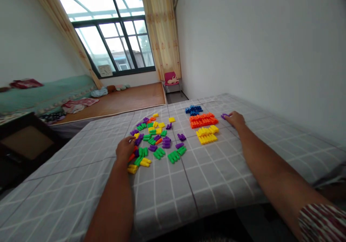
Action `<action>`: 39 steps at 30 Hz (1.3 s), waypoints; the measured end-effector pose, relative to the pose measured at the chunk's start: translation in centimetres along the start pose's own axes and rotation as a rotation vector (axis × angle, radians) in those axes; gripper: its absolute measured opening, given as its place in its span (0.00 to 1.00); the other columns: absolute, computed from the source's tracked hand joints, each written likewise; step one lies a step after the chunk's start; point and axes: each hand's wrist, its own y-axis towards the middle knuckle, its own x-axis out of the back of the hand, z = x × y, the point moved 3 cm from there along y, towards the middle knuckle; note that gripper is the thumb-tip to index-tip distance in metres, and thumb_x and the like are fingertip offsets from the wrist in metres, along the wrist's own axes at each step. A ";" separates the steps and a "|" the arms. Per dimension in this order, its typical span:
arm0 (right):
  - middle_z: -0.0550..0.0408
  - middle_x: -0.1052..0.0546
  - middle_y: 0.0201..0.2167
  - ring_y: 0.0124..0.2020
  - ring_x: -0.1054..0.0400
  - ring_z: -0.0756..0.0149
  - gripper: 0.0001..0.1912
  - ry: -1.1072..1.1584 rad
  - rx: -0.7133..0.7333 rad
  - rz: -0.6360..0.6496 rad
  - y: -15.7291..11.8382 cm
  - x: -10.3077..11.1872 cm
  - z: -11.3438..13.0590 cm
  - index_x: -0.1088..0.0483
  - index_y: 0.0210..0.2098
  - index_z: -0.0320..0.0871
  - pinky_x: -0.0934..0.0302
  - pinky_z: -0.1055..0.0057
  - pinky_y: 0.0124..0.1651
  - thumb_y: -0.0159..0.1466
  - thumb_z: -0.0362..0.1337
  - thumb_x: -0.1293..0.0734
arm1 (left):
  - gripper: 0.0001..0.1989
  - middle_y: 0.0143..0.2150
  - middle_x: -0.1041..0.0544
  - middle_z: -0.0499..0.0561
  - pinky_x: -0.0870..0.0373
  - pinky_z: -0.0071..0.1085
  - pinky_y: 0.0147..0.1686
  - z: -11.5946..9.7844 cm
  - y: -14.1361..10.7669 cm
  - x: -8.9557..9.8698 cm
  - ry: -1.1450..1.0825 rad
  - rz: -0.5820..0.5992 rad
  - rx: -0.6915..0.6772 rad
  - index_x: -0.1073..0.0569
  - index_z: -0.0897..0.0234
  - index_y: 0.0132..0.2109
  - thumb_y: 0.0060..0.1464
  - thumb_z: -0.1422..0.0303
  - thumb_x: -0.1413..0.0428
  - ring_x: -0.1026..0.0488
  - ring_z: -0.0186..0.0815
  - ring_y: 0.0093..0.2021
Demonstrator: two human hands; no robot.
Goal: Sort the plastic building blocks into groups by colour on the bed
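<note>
My right hand pinches a purple plastic building block at the tablecloth, to the right of the sorted rows. My left hand is at the left edge of a mixed pile, its fingers bent against the blocks; what they grip, if anything, is hidden. Beside its fingertips lie a purple block and a yellow block. Loose green blocks, purple blocks and yellow blocks spread across the pile. Between my hands sit grouped blue blocks, orange blocks and yellow rows.
A grey checked cloth covers the surface under the blocks. A white wall runs along the right. Farther back are a low bed, a pink chair and a window. A dark cabinet stands at left.
</note>
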 end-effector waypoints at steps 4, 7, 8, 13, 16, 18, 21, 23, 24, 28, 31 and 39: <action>0.44 0.21 0.38 0.41 0.28 0.56 0.20 -0.006 0.106 -0.054 0.7 0.0 -0.7 0.27 0.44 0.40 0.37 0.65 0.42 0.60 0.48 0.36 | 0.18 0.50 0.21 0.53 0.30 0.34 0.40 0.0 -0.1 0.7 0.005 -0.025 0.024 0.23 0.55 0.51 0.58 0.64 0.53 0.25 0.44 0.47; 0.46 0.21 0.41 0.42 0.28 0.58 0.22 -0.018 0.197 0.011 0.5 -0.1 -0.5 0.27 0.47 0.41 0.37 0.66 0.42 0.59 0.48 0.35 | 0.18 0.50 0.22 0.54 0.30 0.34 0.41 -0.2 0.0 0.7 0.022 -0.014 0.006 0.24 0.56 0.51 0.58 0.64 0.52 0.25 0.45 0.48; 0.46 0.21 0.42 0.41 0.28 0.58 0.22 -0.026 0.224 0.036 0.3 -0.2 -0.3 0.27 0.47 0.41 0.37 0.67 0.41 0.59 0.49 0.35 | 0.18 0.51 0.22 0.54 0.30 0.34 0.41 -0.2 0.1 0.5 0.030 0.002 0.002 0.24 0.56 0.52 0.58 0.63 0.52 0.25 0.45 0.48; 0.45 0.22 0.42 0.42 0.29 0.56 0.22 -0.043 0.315 0.073 -0.5 -0.3 -0.1 0.26 0.47 0.42 0.38 0.65 0.42 0.59 0.48 0.34 | 0.17 0.51 0.22 0.51 0.31 0.31 0.43 -0.7 -0.4 -0.2 0.044 0.061 -0.025 0.24 0.54 0.51 0.58 0.62 0.50 0.25 0.41 0.50; 0.38 0.23 0.41 0.42 0.31 0.53 0.24 -0.004 0.298 -0.040 -0.5 0.4 -0.1 0.27 0.49 0.37 0.39 0.61 0.43 0.59 0.47 0.34 | 0.17 0.52 0.22 0.51 0.33 0.29 0.48 -1.6 -1.0 -0.3 0.014 0.031 -0.122 0.24 0.57 0.51 0.59 0.65 0.51 0.27 0.38 0.51; 0.35 0.24 0.39 0.45 0.32 0.52 0.22 0.053 0.339 -0.178 -0.8 1.5 1.1 0.28 0.50 0.35 0.40 0.60 0.47 0.61 0.42 0.36 | 0.17 0.53 0.23 0.51 0.34 0.28 0.50 -2.2 -1.3 -0.2 -0.001 0.018 -0.151 0.24 0.58 0.52 0.59 0.69 0.51 0.27 0.36 0.52; 0.38 0.24 0.41 0.46 0.32 0.54 0.18 0.174 0.483 -0.304 -3.1 3.5 6.1 0.29 0.50 0.37 0.40 0.61 0.50 0.63 0.36 0.40 | 0.17 0.53 0.23 0.50 0.34 0.29 0.51 -2.9 -1.7 -0.2 -0.013 0.038 -0.158 0.24 0.56 0.52 0.58 0.69 0.49 0.29 0.37 0.53; 0.41 0.25 0.44 0.42 0.31 0.57 0.17 0.251 0.618 -0.231 -6.1 4.2 11.1 0.29 0.49 0.40 0.38 0.62 0.47 0.64 0.36 0.41 | 0.16 0.53 0.23 0.50 0.34 0.30 0.52 -3.1 -1.9 -0.3 -0.013 0.071 -0.166 0.24 0.55 0.52 0.58 0.68 0.49 0.29 0.38 0.54; 0.44 0.25 0.45 0.42 0.30 0.58 0.16 0.278 0.725 -0.130 -8.0 4.1 13.8 0.29 0.49 0.42 0.37 0.63 0.47 0.64 0.37 0.41 | 0.16 0.53 0.23 0.50 0.34 0.30 0.52 -3.2 -2.0 -0.4 -0.008 0.084 -0.179 0.24 0.54 0.52 0.58 0.67 0.49 0.30 0.39 0.54; 0.49 0.23 0.43 0.37 0.28 0.62 0.13 0.296 1.106 0.408 -16.2 1.6 23.5 0.26 0.44 0.44 0.35 0.67 0.43 0.62 0.38 0.37 | 0.17 0.55 0.26 0.50 0.34 0.33 0.51 -3.2 -2.3 -0.5 0.032 0.070 -0.216 0.25 0.51 0.52 0.58 0.67 0.49 0.31 0.41 0.55; 0.50 0.21 0.39 0.33 0.28 0.62 0.13 0.182 1.202 0.661 -20.6 -0.7 27.3 0.24 0.43 0.46 0.36 0.69 0.37 0.59 0.42 0.32 | 0.17 0.55 0.25 0.51 0.35 0.35 0.51 -2.8 -2.5 -0.3 0.063 0.026 -0.151 0.24 0.50 0.52 0.59 0.68 0.51 0.31 0.42 0.54; 0.55 0.21 0.29 0.30 0.29 0.64 0.17 0.163 1.242 0.969 -23.3 -1.7 28.6 0.23 0.40 0.45 0.39 0.72 0.33 0.59 0.50 0.33 | 0.17 0.53 0.24 0.52 0.36 0.35 0.52 -3.3 -2.5 -0.5 -0.017 -0.049 -0.152 0.23 0.53 0.50 0.61 0.69 0.53 0.31 0.41 0.54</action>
